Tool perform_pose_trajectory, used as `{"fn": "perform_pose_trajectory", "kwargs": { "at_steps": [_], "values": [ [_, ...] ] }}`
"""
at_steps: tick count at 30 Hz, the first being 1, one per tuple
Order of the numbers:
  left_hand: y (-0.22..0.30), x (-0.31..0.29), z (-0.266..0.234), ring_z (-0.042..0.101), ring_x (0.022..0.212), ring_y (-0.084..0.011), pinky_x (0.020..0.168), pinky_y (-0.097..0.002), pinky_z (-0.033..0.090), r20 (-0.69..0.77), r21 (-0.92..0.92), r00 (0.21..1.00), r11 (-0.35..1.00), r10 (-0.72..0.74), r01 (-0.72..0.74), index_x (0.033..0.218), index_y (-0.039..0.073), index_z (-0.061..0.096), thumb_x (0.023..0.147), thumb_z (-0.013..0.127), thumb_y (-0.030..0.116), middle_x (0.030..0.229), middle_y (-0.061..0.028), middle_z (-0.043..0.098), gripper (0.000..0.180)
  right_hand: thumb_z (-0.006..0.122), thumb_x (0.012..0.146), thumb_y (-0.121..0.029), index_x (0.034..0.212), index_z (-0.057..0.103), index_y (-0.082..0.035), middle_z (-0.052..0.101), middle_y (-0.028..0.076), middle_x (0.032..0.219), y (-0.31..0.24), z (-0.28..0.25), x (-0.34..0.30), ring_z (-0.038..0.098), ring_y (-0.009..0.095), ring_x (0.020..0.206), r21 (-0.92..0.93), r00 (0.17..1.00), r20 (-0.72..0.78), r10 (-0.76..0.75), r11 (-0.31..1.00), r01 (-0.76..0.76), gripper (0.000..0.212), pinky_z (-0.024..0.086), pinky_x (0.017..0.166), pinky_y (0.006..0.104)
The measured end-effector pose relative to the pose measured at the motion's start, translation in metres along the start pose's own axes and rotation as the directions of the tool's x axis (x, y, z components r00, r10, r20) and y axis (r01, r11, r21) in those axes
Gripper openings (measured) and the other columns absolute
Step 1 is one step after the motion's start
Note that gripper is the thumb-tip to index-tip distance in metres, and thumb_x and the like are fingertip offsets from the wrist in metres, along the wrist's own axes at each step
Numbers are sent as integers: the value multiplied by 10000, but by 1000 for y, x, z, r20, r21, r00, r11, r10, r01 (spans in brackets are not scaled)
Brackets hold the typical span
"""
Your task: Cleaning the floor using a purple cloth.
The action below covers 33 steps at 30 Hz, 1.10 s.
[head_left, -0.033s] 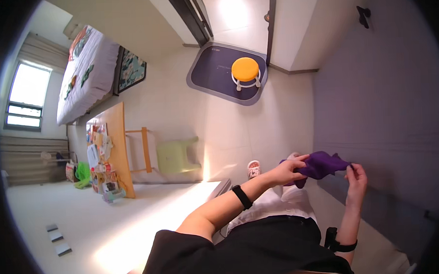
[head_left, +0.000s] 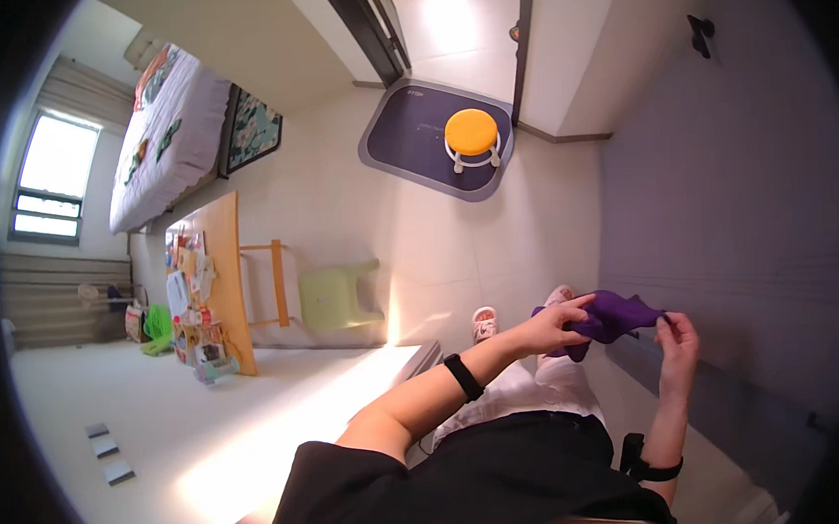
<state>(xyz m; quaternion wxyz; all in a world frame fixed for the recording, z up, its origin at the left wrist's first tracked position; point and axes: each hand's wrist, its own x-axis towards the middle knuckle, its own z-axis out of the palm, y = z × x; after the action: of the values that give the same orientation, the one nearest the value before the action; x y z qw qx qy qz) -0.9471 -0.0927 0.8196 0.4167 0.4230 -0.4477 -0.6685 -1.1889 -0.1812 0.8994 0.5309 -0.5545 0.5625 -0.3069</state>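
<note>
A soft, dark purple cloth (head_left: 617, 315) is held up in front of me, over my feet and next to the grey wall. My left hand (head_left: 549, 331) grips its left part, thumb and fingers closed on the fabric. At its right end, my right hand (head_left: 677, 337) pinches a corner between thumb and fingertips. The fabric between the hands is bunched in loose folds, and some hangs below my left fingers. Its full shape cannot be made out.
A yellow round stool (head_left: 471, 132) stands on a dark mat (head_left: 400, 132) by the doorway. On the left are a pale green plastic chair (head_left: 332, 296), a wooden table (head_left: 221, 271) crowded with small items, and a bed (head_left: 170, 123). The grey wall (head_left: 716, 202) rises close on my right.
My right hand and the cloth's right end have shifted very slightly to the left. Both hands keep their hold.
</note>
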Motion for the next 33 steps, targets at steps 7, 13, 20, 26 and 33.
{"fn": "perform_pose_trajectory", "kwargs": {
  "at_steps": [7, 13, 20, 26, 33],
  "values": [
    [15, 49, -6, 606, 1075, -153, 920, -294, 482, -126, -14, 991, 999, 49, -51, 1091, -3, 612, 912, 652, 41, 1176, -82, 640, 188, 665, 892, -26, 963, 648, -16, 627, 4, 814, -31, 34, 80, 583, 82, 749, 106, 856, 517, 4, 992, -69, 74, 479, 712, 245],
    [36, 103, -17, 635, 1000, -124, 914, -277, 512, -353, -344, 930, 939, -105, -25, 1281, 29, 571, 968, 629, 104, 1081, -27, 651, 327, 753, 793, -4, 1378, 459, -76, 613, 86, 1147, 7, 26, 159, 600, 192, 1062, 163, 876, 483, 7, 982, -97, 659, 479, 958, 357],
    [49, 169, -53, 584, 1041, -113, 939, -274, 475, -219, -570, 969, 821, -114, -33, 1253, 38, 571, 958, 671, 193, 1137, -13, 622, 347, 850, 696, -39, 1556, 193, -164, 410, 116, 1461, 40, 38, 201, 430, 275, 1351, -135, 806, 588, -66, 975, 178, 1089, 430, 1067, 398],
    [60, 222, -108, 605, 1017, -145, 919, -300, 488, -179, -701, 958, 713, -224, 35, 1238, 24, 556, 935, 698, 181, 1106, -52, 638, 370, 748, 837, -83, 1399, 416, -64, 570, 75, 1269, 32, 65, 253, 559, 203, 1187, 63, 891, 445, 92, 989, -134, 653, 445, 1018, 347],
    [-2, 251, -209, 610, 1036, -146, 866, -273, 492, -122, -576, 899, 767, -421, 281, 1228, 27, 569, 898, 724, 188, 1118, -69, 649, 399, 694, 869, -47, 1442, 372, -38, 521, 109, 1356, 42, 120, 317, 525, 202, 1244, 80, 983, 176, 42, 995, -57, 657, 420, 1056, 354]
  ]
}}
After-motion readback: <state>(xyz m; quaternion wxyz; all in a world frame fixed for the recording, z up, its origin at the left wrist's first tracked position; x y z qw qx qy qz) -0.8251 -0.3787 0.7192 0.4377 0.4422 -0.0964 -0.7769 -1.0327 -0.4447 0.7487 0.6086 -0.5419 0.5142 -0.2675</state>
